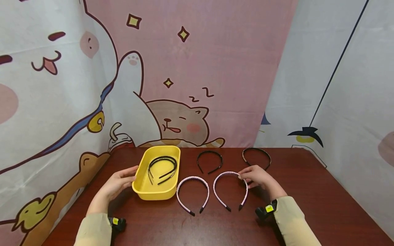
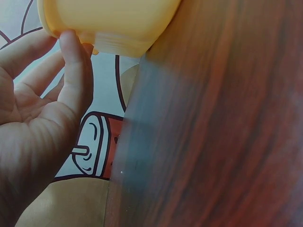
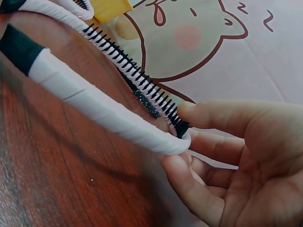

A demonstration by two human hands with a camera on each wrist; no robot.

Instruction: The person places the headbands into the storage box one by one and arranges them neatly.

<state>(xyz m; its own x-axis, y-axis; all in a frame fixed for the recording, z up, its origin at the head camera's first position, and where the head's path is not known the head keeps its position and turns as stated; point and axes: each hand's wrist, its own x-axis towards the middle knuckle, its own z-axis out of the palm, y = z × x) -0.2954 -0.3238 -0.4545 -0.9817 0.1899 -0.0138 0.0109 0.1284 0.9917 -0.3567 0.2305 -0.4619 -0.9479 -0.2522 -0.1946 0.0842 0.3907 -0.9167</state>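
My left hand (image 1: 120, 182) is at the near-left side of a yellow plastic tray (image 1: 144, 195), its thumb and fingertips gripping the rim. Two black headbands (image 1: 162, 158) lie inside that tray. On the right, my right hand (image 1: 257, 176) pinches a pale pink wrapped headband (image 1: 216, 191) near its curved top. Black comb teeth (image 3: 137, 75) line that band's inner side in the right wrist view, and its shadow falls on the table. A second pale pink headband (image 1: 181, 201) lies between the tray and the held one.
A black headband (image 1: 201, 153) lies behind the pink ones. Another dark headband with a patterned band (image 1: 268, 156) is at the back right, partly behind my right hand. All stand on a dark red wooden table (image 1: 197, 232) against a cartoon-printed cloth (image 1: 234, 85).
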